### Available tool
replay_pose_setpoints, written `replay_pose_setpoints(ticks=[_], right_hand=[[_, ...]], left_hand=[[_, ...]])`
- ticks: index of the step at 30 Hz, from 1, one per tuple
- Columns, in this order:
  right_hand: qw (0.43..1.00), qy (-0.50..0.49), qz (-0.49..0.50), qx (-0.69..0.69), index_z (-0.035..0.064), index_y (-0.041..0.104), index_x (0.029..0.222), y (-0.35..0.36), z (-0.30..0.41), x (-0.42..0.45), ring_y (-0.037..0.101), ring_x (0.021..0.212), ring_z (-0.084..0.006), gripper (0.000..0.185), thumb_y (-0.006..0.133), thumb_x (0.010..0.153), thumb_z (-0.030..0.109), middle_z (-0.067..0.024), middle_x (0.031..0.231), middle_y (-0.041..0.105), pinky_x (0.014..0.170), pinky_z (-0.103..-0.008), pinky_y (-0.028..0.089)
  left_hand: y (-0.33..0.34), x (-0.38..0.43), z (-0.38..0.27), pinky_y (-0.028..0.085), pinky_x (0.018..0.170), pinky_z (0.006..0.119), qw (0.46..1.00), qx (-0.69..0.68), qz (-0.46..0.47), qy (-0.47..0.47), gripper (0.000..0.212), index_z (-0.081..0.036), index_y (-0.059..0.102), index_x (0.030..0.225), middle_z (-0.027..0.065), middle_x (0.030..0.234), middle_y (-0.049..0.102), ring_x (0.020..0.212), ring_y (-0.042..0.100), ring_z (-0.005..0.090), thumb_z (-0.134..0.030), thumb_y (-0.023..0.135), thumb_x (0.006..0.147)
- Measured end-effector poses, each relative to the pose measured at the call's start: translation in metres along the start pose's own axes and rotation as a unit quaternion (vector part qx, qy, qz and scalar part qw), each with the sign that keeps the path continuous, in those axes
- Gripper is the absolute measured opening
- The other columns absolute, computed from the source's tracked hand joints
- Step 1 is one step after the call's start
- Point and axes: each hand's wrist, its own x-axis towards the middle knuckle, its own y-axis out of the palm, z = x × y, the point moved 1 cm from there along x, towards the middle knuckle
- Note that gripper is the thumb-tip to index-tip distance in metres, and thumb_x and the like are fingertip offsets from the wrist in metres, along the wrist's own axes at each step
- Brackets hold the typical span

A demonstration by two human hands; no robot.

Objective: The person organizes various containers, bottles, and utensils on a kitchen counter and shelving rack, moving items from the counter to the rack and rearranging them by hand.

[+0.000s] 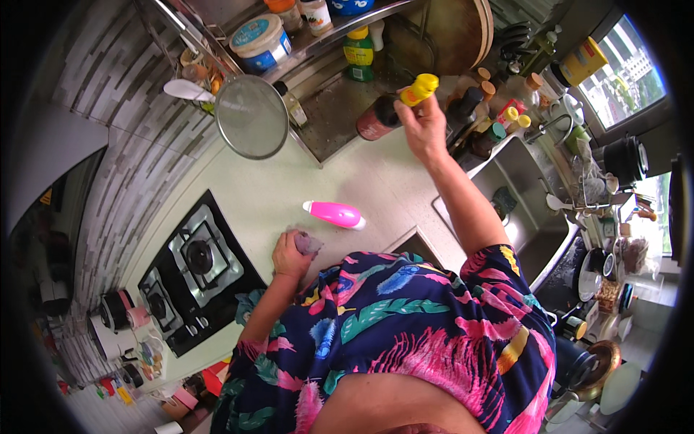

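Note:
My right hand [425, 127] is raised over the back of the counter, its fingers closed on a small bottle with a yellow cap [420, 89]. A dark bottle with a red label [377, 119] stands just left of that hand. My left hand [291, 255] rests on the pale countertop [265, 184] near the hob, gripping a crumpled greyish-purple cloth [308, 244]. Between the hands, nearer the left one, lies a bright pink plastic bottle [337, 214] with white ends.
A gas hob [198, 266] is at left, a steel sink [520, 190] at right. Behind, a metal tray [331, 108] holds bottles under a shelf [325, 38]. A round mesh strainer [252, 116] hangs at back left. Several bottles [485, 95] crowd the back right.

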Motion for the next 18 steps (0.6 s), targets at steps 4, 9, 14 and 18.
replay_pose_setpoints(ticks=[4,9,14,18], right_hand=[[0.998,0.055,0.019,-0.026,0.0046,0.057,0.122,-0.049,0.013,-0.028,0.059,0.094,-0.0084,0.028,0.067,0.096,0.007,0.0001,0.103,0.063,0.087,-0.0247,0.047],[0.991,0.107,0.022,-0.077,0.0044,0.058,0.124,-0.09,0.013,-0.07,0.059,0.103,-0.0107,0.029,0.067,0.097,0.011,-0.0014,0.11,0.064,0.095,-0.0265,0.045],[0.984,0.12,-0.017,-0.132,0.0039,0.055,0.125,-0.099,0.014,-0.094,0.057,0.086,-0.0078,0.035,0.07,0.094,0.01,-0.0012,0.099,0.063,0.077,-0.0232,0.047],[0.978,0.115,-0.049,-0.166,0.0045,0.056,0.112,-0.099,0.016,-0.096,0.05,0.072,-0.0067,0.025,0.072,0.092,0.008,0.0036,0.082,0.056,0.065,-0.0237,0.044]], left_hand=[[0.002,-0.001,-0.001,0.052,0.084,0.046,1.0,-0.003,-0.008,0.0,0.064,-0.012,0.06,0.113,0.012,0.106,0.062,0.099,0.063,0.0353,-0.028,0.091,0.06],[0.005,0.002,0.002,0.052,0.085,0.046,1.0,0.011,-0.014,0.007,0.063,-0.013,0.06,0.113,0.0111,0.105,0.062,0.099,0.062,0.0352,-0.028,0.09,0.06],[0.002,0.001,-0.001,0.052,0.088,0.045,1.0,0.004,0.01,-0.008,0.061,-0.013,0.059,0.115,0.0115,0.108,0.062,0.102,0.062,0.0343,-0.03,0.087,0.063],[0.001,0.001,-0.002,0.052,0.086,0.045,1.0,-0.001,-0.002,-0.002,0.06,-0.013,0.059,0.114,0.0111,0.106,0.062,0.101,0.062,0.0346,-0.03,0.086,0.064]])
